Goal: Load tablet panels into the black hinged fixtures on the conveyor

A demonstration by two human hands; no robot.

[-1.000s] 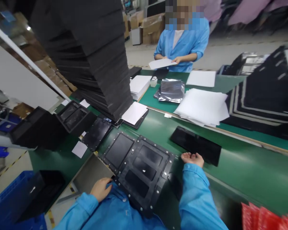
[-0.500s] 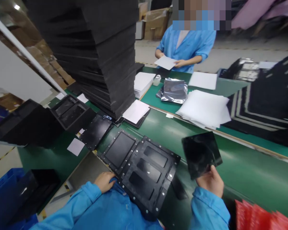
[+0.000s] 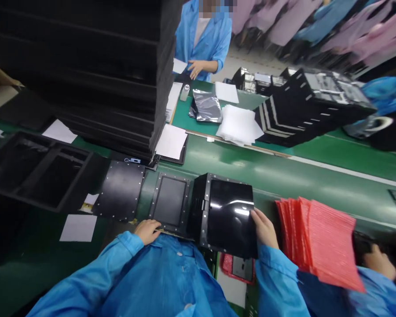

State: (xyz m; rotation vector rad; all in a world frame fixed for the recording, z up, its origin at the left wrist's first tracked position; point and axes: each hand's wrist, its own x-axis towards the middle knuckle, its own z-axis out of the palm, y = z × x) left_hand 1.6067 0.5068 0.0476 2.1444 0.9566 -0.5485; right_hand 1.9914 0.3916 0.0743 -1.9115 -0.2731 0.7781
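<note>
A glossy black panel (image 3: 232,213) stands in front of me, over the raised, screw-dotted half of a black hinged fixture (image 3: 204,207). My right hand (image 3: 264,228) grips its right edge, thumb and fingers closed there. Whether the panel touches the fixture's frame all round I cannot tell. The fixture's flat half (image 3: 170,200), a screwed frame with a grey inset, lies to the left. My left hand (image 3: 147,231) rests at that half's near left corner by the table edge, fingers stretched out and holding nothing.
A tall stack of black trays (image 3: 119,79) blocks the far left. Red bubble bags (image 3: 326,237) stand right. White sheets (image 3: 239,125) and silvery bags (image 3: 206,105) lie across the bench. A co-worker's hand (image 3: 196,68) is opposite; another person's hand (image 3: 379,264) is at far right.
My right hand has brought the glossy panel from the right to the fixture. The fixture's right half, flat before, now stands raised. My view has turned right; the left hand stays at the edge.
</note>
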